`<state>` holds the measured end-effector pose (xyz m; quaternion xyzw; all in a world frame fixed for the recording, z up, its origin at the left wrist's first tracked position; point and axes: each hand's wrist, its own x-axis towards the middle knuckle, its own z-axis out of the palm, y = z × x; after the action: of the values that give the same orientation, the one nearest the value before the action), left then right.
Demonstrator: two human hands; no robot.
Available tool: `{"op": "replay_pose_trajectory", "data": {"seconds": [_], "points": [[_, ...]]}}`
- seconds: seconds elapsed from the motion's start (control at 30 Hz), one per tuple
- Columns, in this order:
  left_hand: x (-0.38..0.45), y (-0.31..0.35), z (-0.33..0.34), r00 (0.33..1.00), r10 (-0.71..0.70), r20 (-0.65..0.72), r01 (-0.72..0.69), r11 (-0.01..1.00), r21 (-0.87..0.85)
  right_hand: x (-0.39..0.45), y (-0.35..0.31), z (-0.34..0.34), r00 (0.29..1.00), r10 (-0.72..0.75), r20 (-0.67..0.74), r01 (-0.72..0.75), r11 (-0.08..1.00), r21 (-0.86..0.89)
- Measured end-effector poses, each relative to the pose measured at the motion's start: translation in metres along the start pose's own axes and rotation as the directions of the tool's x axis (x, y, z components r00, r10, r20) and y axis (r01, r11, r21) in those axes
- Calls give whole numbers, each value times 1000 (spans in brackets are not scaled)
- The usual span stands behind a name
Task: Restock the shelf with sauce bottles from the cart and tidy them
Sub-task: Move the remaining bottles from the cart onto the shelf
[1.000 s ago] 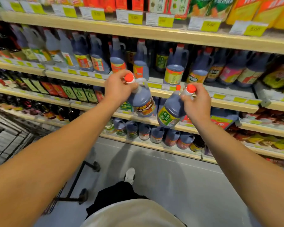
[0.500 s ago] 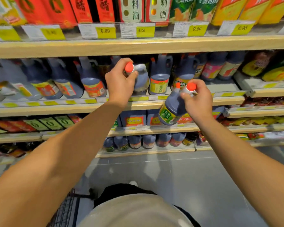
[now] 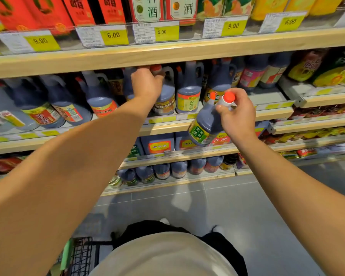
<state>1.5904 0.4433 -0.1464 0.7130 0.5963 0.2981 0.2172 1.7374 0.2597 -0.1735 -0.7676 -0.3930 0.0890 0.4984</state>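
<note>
- Left grip (image 3: 147, 84): fingers curled over the neck and handle of a dark sauce bottle (image 3: 165, 100). This bottle stands upright on the shelf (image 3: 167, 126), directly below the grip, at the front edge of the row.
- Appearance of that bottle: dark liquid to the shoulder, clear moulded handle, red cap just above the fingers, brown-and-yellow label on the lower body.
- Right grip (image 3: 237, 114): fingers and thumb wrapped round the clear neck of a second bottle (image 3: 207, 126), just under its orange-red cap (image 3: 228, 96).
- Appearance of the second bottle: dark fill, green label with white characters on the lower body. It is tilted, base down and to the left of the grip, cap uppermost, held in the air in front of the shelf edge.
- Just right of the left grip: another dark bottle with a yellow label (image 3: 188, 96), upright on the same shelf.
- Left of the left grip: further dark bottles with red and orange labels, same row.
- Above both grips: yellow price tags (image 3: 114, 36) on the upper shelf rail.
- Below both grips, near the person's body: the wire cart (image 3: 82, 255) with a green handle.
</note>
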Motion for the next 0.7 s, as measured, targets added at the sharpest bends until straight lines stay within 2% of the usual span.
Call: {"op": "replay_pose_trajectory", "data": {"seconds": [0.17, 0.4, 0.5, 0.6, 0.7], "points": [[-12, 3, 14, 1000, -13, -1, 13, 1000, -12, 11, 14, -14, 1000, -17, -2, 18, 999, 37], [-20, 18, 20, 1000, -6, -12, 8, 978, 209, 31, 33, -44, 997, -63, 50, 60, 996, 59], [-27, 21, 33, 998, -29, 62, 11, 962, 273, 42, 40, -61, 994, -88, 62, 84, 994, 66], [-33, 24, 45, 983, -76, 167, 35, 971, 235, 51, 49, -76, 992, -118, 49, 113, 990, 88], [-48, 25, 56, 971, -85, 223, 58, 991, 122, 62, 58, -92, 985, -172, 27, 169, 981, 99]]}}
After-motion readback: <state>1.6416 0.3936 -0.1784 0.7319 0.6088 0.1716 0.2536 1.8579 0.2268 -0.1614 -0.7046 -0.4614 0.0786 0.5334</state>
